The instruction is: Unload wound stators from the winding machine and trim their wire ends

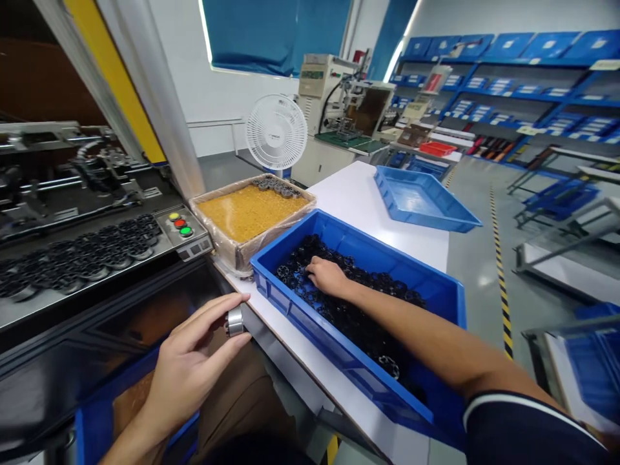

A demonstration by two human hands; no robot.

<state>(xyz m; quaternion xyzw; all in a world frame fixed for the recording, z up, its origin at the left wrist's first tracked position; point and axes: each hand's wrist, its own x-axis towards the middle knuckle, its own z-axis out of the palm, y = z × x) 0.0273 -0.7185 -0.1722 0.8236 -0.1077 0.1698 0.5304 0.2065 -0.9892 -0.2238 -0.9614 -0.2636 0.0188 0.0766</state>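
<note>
Between the fingertips and thumb of my left hand (194,358) is a short silver metal ring (235,321), held in the air in front of the table's edge. My right hand (328,278) reaches down into a deep blue bin (358,368), its fingers bent and touching the heap of small black ring-shaped parts (356,326) there. Whether those fingers pinch one of the parts cannot be made out. The heap covers the bin's floor, and one part near the front corner shows a lighter rim.
Left, a machine bed holds rows of dark rings (72,258) beside a button panel (180,225). A plastic-lined box (237,242) with yellow grains and several dark rings adjoins the bin. A shallow blue tray (426,216) lies on the white table (339,187); a fan (276,132) stands behind.
</note>
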